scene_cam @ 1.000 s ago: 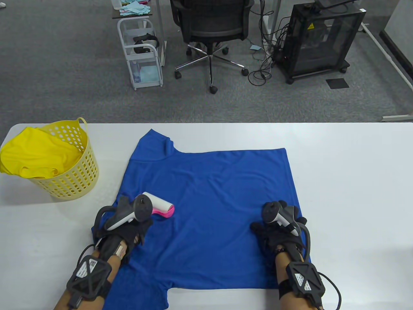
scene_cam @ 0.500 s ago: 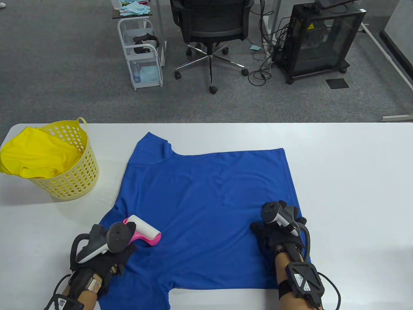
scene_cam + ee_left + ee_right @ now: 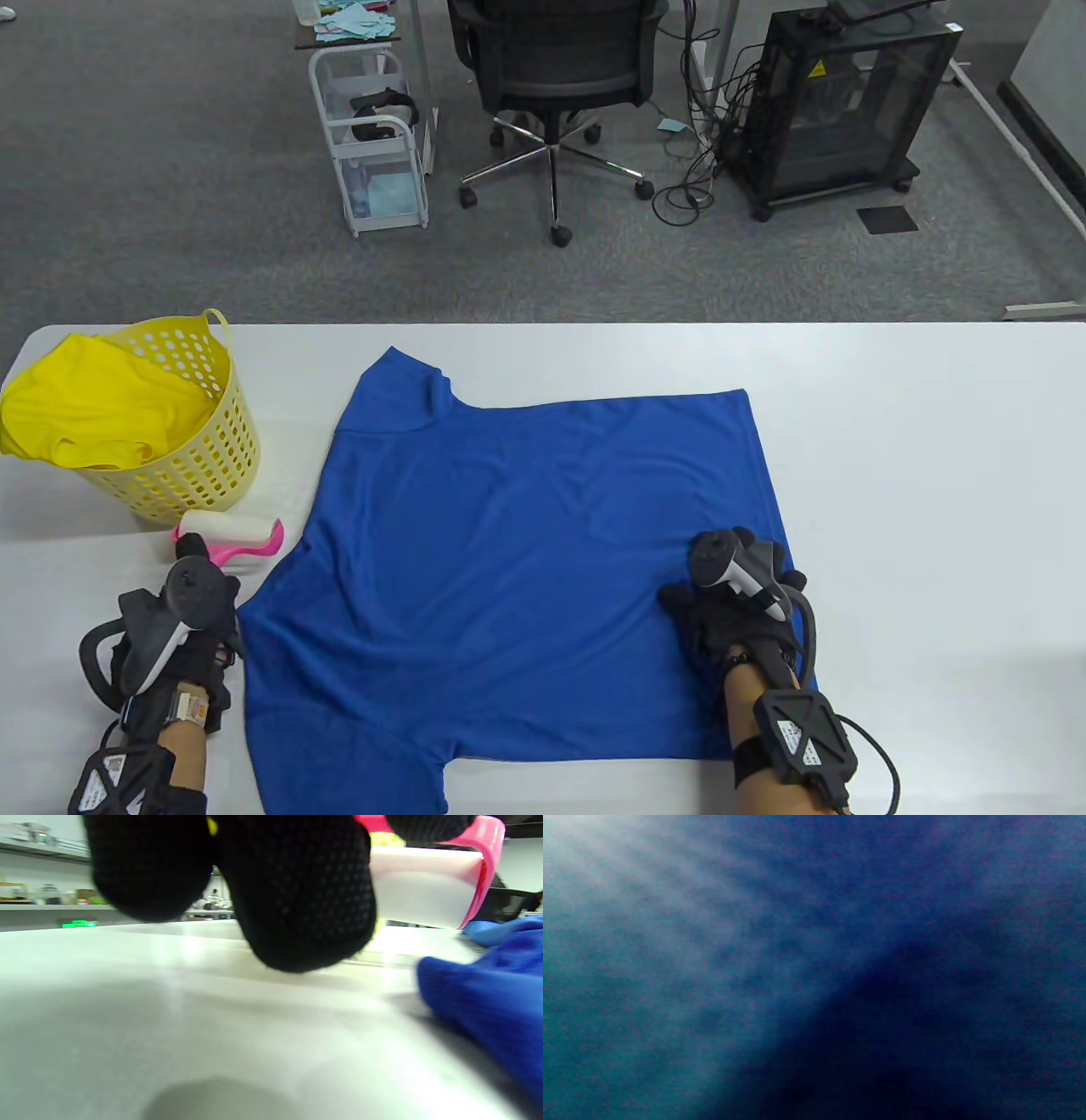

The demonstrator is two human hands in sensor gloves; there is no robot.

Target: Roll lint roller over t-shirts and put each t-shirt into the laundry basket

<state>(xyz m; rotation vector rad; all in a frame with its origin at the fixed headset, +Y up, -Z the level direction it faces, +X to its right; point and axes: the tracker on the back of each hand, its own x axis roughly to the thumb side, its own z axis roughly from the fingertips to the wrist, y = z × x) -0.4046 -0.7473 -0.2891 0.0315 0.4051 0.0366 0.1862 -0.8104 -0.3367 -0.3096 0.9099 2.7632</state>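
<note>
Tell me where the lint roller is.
In the table view, the lint roller is at the left, off the blue t-shirt, beside the yellow basket.

Right wrist view all blue blur; lint roller handle hidden — perhaps gripped.

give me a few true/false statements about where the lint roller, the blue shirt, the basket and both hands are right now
1. The pink and white lint roller lies on the blue t-shirt. False: it is over bare white table, between the shirt's edge and the basket.
2. The yellow perforated plastic laundry basket holds a yellow garment. True.
3. The right hand rests on the blue t-shirt. True.
4. The blue t-shirt is already in the basket. False: it lies spread flat on the table.
5. The left hand holds the lint roller's handle. True: the left wrist view shows gloved fingers around it.
</note>
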